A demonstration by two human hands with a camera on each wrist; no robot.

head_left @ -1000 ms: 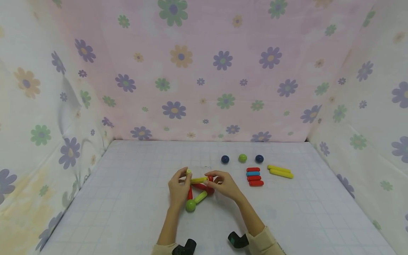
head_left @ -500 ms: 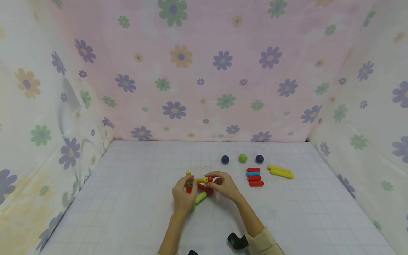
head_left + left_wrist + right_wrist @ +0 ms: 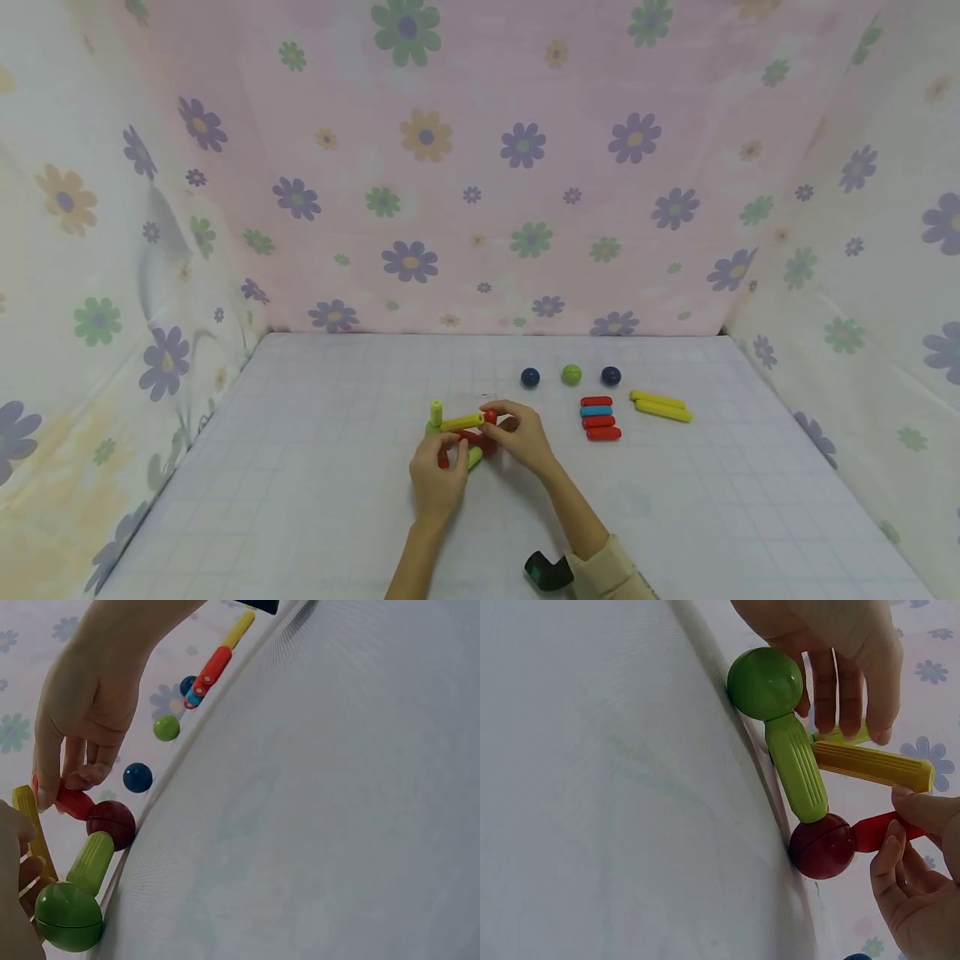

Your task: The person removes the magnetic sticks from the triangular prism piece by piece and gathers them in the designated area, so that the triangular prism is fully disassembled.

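My right hand (image 3: 527,442) pinches an upright red stick (image 3: 871,832), which rises from a dark red ball (image 3: 823,845). From that ball a light green stick (image 3: 799,769) runs to a green ball (image 3: 763,682) at the front. A yellow stick (image 3: 459,423) reaches across, one end right by my right fingertips. At the back left, a yellow-green stick (image 3: 437,412) stands upright. My left hand (image 3: 437,487) lies over the left side of the frame, fingers relaxed, red stick showing between thumb and fingers. It covers the front green ball in the head view.
Behind and right, two dark blue balls (image 3: 530,377) flank a light green ball (image 3: 572,374). In front of them lie several short sticks, red (image 3: 603,434) and blue (image 3: 596,411). Yellow sticks (image 3: 663,411) lie farther right. Flowered cloth (image 3: 480,167) walls the white table.
My left hand has left the upright yellow-green stick and moved toward me, past the yellow stick, to the frame's front left. My right hand keeps its pinch, shifting slightly left.
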